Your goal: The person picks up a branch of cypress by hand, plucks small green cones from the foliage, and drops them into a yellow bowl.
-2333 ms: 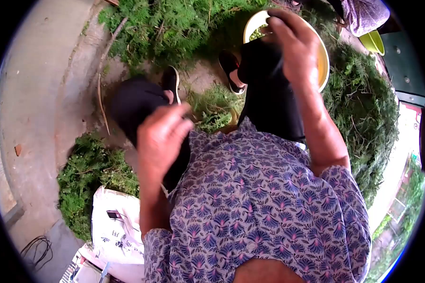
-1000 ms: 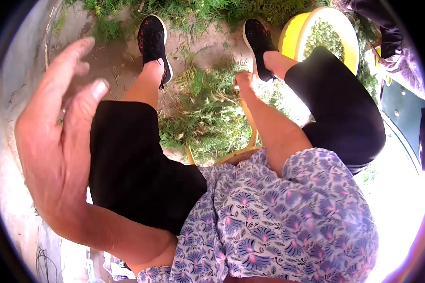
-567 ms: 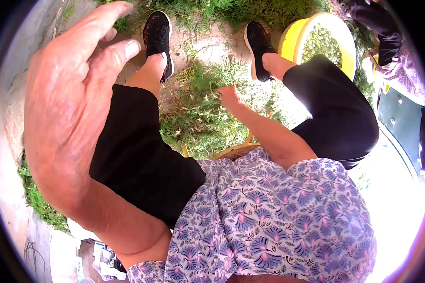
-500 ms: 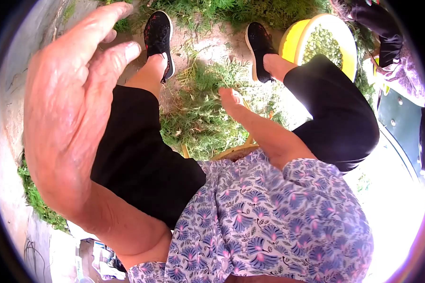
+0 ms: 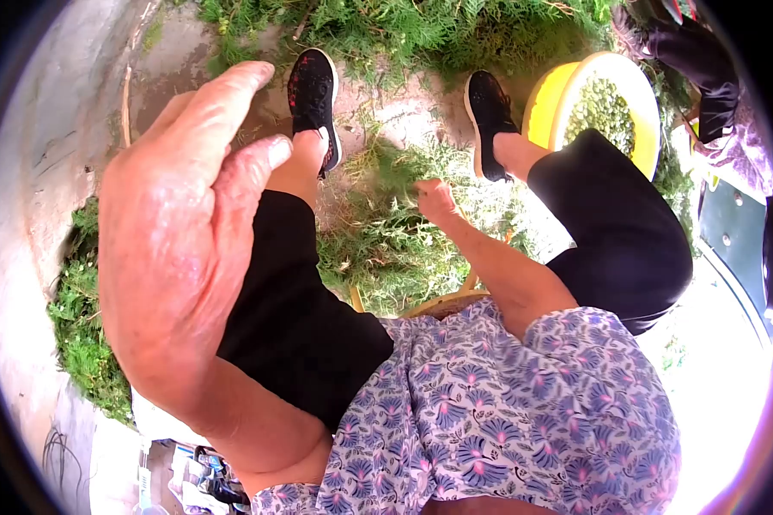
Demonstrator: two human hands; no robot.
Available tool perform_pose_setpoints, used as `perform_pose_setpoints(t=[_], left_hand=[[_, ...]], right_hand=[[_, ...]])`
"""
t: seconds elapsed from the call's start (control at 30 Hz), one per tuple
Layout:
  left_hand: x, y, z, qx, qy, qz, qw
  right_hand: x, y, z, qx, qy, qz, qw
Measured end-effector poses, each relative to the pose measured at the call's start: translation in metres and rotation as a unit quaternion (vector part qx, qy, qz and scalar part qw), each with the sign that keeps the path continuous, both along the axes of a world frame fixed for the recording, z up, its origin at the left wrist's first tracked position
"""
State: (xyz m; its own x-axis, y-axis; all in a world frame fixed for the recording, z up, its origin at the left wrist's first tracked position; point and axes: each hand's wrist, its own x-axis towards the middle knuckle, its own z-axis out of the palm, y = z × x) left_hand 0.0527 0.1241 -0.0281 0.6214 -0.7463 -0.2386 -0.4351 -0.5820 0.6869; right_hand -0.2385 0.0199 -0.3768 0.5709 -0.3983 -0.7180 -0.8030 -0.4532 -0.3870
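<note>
My left hand (image 5: 176,232) is raised large and close at the left, thumb and fingers apart, with nothing visible between them. Lower down, between my legs, my right hand (image 5: 438,201) has its fingers closed at the end of a blurred green sprig (image 5: 395,172). Under that hand, cut greenery (image 5: 378,245) lies scattered over the ground. A yellow basin (image 5: 541,107) with small green pieces in it stands beyond my right knee, to the right of my shoe.
Leafy branches (image 5: 421,30) are heaped along the top, with more greenery (image 5: 94,335) at the left by a pale wall. Another person's dark sleeve (image 5: 717,103) shows at the upper right. A yellow-framed seat edge (image 5: 447,305) is under me.
The whole view has shifted, so the ground, shoes and basin sit lower and further right. Both hands keep nearly the same pose.
</note>
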Motion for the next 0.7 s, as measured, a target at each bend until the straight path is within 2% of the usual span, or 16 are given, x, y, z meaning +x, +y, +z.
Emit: perform_pose_setpoints(t=[0.03, 0.1, 0.17, 0.2, 0.23, 0.27, 0.3, 0.37, 0.5, 0.53, 0.6, 0.63, 0.7], left_hand=[[0.001, 0.003, 0.001, -0.001, -0.004, 0.002, 1.0], [0.005, 0.006, 0.002, 0.003, -0.04, -0.019, 0.999], [0.007, 0.008, 0.004, 0.008, -0.053, -0.017, 0.998], [0.006, 0.008, 0.005, 0.02, -0.049, -0.001, 0.999], [0.007, 0.009, 0.005, 0.032, -0.047, 0.014, 0.998], [0.008, 0.01, 0.003, 0.028, -0.059, 0.006, 0.998], [0.008, 0.01, 0.004, 0.029, -0.059, 0.004, 0.998], [0.009, 0.009, 0.007, 0.067, -0.059, 0.005, 0.996], [0.009, 0.008, 0.0, 0.039, -0.087, -0.009, 0.995], [0.011, 0.004, 0.006, 0.077, -0.108, -0.029, 0.991], [0.01, 0.001, 0.007, 0.069, -0.085, -0.021, 0.994], [0.011, 0.0, 0.009, 0.067, -0.074, -0.023, 0.995], [0.012, 0.0, 0.009, 0.059, -0.094, -0.032, 0.993]], right_hand=[[0.012, -0.011, 0.006, 0.101, -0.011, -0.09, 0.991], [0.06, -0.022, 0.038, 0.112, -0.002, -0.083, 0.99], [0.094, -0.022, 0.049, 0.167, 0.036, -0.171, 0.97], [0.099, -0.019, 0.023, 0.148, -0.04, -0.121, 0.981], [0.104, -0.014, -0.002, 0.149, -0.043, -0.121, 0.98], [0.11, -0.009, -0.025, 0.033, -0.142, -0.019, 0.989], [0.118, -0.002, -0.031, -0.083, -0.234, 0.081, 0.965], [0.137, 0.015, -0.041, -0.075, -0.214, 0.036, 0.973], [0.162, 0.032, -0.035, -0.077, -0.155, 0.111, 0.979], [0.164, 0.032, -0.038, -0.086, -0.143, 0.113, 0.979], [0.172, 0.031, -0.035, -0.101, -0.119, 0.118, 0.981], [0.172, 0.029, -0.032, -0.133, -0.097, 0.178, 0.97], [0.168, 0.027, -0.064, -0.121, -0.133, 0.153, 0.972]])
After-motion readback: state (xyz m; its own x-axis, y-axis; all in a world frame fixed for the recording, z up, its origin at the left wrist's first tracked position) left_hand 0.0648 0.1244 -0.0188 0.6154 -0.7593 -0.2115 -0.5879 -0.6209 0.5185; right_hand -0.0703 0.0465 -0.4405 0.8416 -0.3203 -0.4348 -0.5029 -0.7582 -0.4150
